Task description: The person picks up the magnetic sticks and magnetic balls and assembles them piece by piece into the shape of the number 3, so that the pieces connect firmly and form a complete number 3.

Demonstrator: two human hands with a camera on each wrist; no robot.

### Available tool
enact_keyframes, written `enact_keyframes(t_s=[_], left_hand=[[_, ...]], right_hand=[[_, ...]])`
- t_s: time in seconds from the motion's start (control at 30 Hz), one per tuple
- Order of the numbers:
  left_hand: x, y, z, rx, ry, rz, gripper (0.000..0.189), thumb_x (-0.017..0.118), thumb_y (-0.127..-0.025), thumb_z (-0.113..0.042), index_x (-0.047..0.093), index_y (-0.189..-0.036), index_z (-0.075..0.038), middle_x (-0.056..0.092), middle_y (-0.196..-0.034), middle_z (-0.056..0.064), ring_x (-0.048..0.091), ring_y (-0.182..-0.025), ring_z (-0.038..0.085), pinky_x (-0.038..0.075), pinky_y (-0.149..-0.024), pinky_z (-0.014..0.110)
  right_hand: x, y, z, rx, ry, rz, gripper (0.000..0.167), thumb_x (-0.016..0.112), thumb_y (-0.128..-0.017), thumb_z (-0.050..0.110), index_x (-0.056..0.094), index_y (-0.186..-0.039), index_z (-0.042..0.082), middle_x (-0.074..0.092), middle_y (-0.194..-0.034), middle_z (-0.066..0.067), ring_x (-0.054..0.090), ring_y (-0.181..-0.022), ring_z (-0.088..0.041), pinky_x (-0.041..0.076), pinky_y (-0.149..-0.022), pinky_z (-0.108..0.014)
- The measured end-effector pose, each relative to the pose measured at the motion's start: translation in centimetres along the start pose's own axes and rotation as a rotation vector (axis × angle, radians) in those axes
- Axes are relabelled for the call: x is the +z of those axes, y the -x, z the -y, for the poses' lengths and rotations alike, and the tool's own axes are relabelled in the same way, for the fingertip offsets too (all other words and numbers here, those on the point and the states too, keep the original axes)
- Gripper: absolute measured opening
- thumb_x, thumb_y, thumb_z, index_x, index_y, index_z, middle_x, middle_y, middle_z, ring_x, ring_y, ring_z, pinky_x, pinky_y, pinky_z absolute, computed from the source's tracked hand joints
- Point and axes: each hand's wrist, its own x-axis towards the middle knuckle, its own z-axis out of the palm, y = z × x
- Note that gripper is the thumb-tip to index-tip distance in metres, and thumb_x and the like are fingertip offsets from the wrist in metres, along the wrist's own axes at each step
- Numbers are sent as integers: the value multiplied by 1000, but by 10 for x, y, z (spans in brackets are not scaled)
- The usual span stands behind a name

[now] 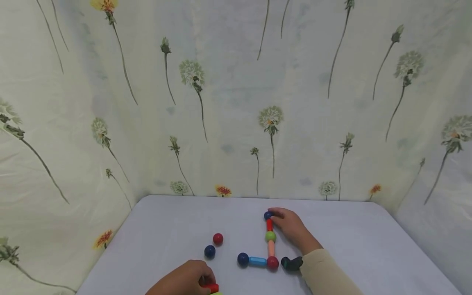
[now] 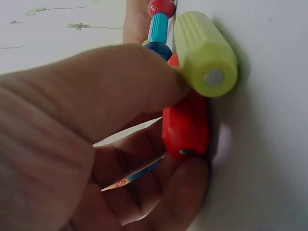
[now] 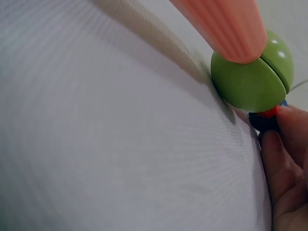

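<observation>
My left hand [image 1: 188, 278] pinches a red ridged rod [image 2: 185, 127] between thumb and fingers, low over the white table. Against the red rod lies a yellow-green rod [image 2: 204, 55] with a metal disc in its end. Farther off, my right hand [image 1: 293, 229] holds a dark blue ball [image 1: 268, 215] at the far end of an L-shaped chain. From that ball the chain runs through a red rod [image 1: 269, 225], a green ball [image 1: 271, 236] and a pink rod [image 1: 271, 248] to a red ball [image 1: 273, 263]. A light blue rod [image 1: 257, 261] then leads left to another dark blue ball [image 1: 243, 259].
Two loose balls, one red [image 1: 218, 239] and one dark blue [image 1: 209, 251], sit left of the chain. A dark device [image 1: 293, 263] is at the right wrist. Behind the white table [image 1: 177, 221] hangs a flower-printed cloth [image 1: 228, 90].
</observation>
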Motion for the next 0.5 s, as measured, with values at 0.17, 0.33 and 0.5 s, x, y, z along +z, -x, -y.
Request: enact_keyframes(t_s=[0.17, 0.33, 0.5], left_hand=[[3, -2, -2, 1, -10, -7, 9, 79, -90, -9, 78, -93, -17, 66, -85, 0, 61, -81, 21, 60, -82, 41], [3, -4, -4, 37, -55, -7, 7, 80, -90, -14, 78, -91, -21, 64, -84, -1, 60, -79, 18, 58, -78, 36], [1, -5, -13, 36, -57, -6, 7, 81, -89, -17, 78, -91, -23, 65, -82, 0, 60, -79, 19, 58, -76, 35]], right_hand=[[-1, 2, 1, -13, -11, 1, 36, 66, -103, 25, 67, -140, 26, 62, -148, -3, 47, -147, -34, 38, -118, -60], [-1, 3, 2, 8, -18, 5, 37, 67, -103, 25, 66, -140, 27, 61, -149, -2, 47, -148, -33, 39, -118, -59], [-1, 3, 2, 12, -18, 10, 37, 66, -103, 25, 66, -141, 27, 61, -149, -2, 47, -147, -33, 39, -118, -60]])
